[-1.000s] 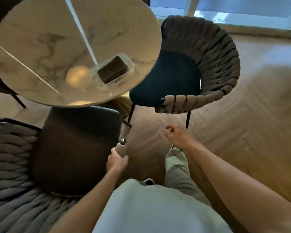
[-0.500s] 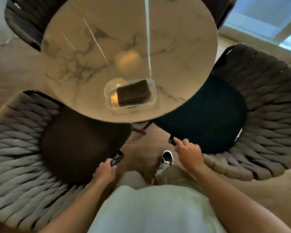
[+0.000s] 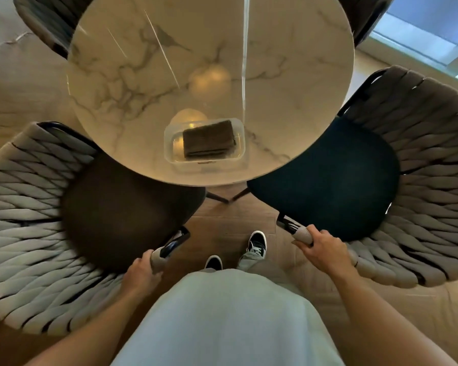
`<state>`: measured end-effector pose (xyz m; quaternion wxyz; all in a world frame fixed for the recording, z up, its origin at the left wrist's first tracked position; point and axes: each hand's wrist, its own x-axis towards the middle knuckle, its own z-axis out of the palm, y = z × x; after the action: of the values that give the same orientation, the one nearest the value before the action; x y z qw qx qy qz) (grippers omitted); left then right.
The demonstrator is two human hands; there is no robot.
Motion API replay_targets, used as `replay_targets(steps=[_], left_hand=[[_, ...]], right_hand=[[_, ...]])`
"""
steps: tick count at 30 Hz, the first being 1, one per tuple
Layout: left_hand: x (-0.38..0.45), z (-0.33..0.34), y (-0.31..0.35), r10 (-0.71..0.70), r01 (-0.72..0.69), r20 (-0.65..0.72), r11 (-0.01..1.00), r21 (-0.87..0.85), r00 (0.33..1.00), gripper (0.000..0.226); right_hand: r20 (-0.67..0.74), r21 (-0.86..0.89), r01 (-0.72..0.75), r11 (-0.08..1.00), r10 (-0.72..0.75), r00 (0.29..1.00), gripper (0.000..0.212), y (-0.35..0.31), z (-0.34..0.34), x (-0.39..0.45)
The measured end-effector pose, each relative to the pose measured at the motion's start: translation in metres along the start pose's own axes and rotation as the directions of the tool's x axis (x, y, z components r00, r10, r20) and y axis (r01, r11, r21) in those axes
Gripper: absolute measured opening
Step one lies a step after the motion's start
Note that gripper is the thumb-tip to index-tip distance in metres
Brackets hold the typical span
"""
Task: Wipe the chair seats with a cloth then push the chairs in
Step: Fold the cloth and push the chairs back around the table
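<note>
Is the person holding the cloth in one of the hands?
No, the folded cloth lies in the clear tray on the table.

Home dining nook or café: round marble table (image 3: 148, 83) w/ woven-back chairs (image 3: 24, 215) (herringbone wood floor (image 3: 233, 223)).

Round marble table (image 3: 148, 83), herringbone floor (image 3: 24, 101)

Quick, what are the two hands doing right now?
Left hand: grips the brown-seated chair's armrest end.
Right hand: grips the dark-seated chair's armrest end.
</note>
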<state>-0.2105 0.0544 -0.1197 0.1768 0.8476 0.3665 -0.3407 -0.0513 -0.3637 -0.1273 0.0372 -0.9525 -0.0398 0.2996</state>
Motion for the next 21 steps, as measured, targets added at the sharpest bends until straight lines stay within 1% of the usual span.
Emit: replay_targets(steps=[3,5,7,11,16,21], left_hand=[[-0.001,-0.001,-0.01,0.077,-0.077,-0.002,0.997,-0.018,0.997,0.058],[0.001,-0.003,-0.013,0.139,-0.139,0.0,0.99,-0.013,0.99,0.053],[0.002,-0.003,-0.015,0.172,-0.172,0.008,0.985,-0.004,0.985,0.05],[0.002,-0.001,-0.017,0.201,-0.2,-0.008,0.98,0.012,0.98,0.053],[0.001,-0.002,-0.022,0.244,-0.242,-0.04,0.969,0.043,0.969,0.054],[0.002,-0.005,-0.023,0.263,-0.26,-0.025,0.962,0.088,0.964,0.057]], right_hand=[[-0.002,0.01,-0.037,0.999,0.037,0.999,0.043,-0.007,0.002,-0.004],[-0.004,0.043,-0.061,0.997,0.062,0.998,0.041,-0.013,0.006,-0.007],[-0.01,0.067,-0.075,0.995,0.076,0.997,0.039,-0.022,0.011,-0.011],[-0.001,0.12,-0.105,0.987,0.106,0.994,0.035,-0.039,0.025,-0.02],[-0.031,0.154,-0.117,0.981,0.123,0.992,0.036,-0.051,0.041,-0.031],[0.02,0.18,-0.143,0.973,0.142,0.99,0.038,-0.059,0.045,-0.036]])
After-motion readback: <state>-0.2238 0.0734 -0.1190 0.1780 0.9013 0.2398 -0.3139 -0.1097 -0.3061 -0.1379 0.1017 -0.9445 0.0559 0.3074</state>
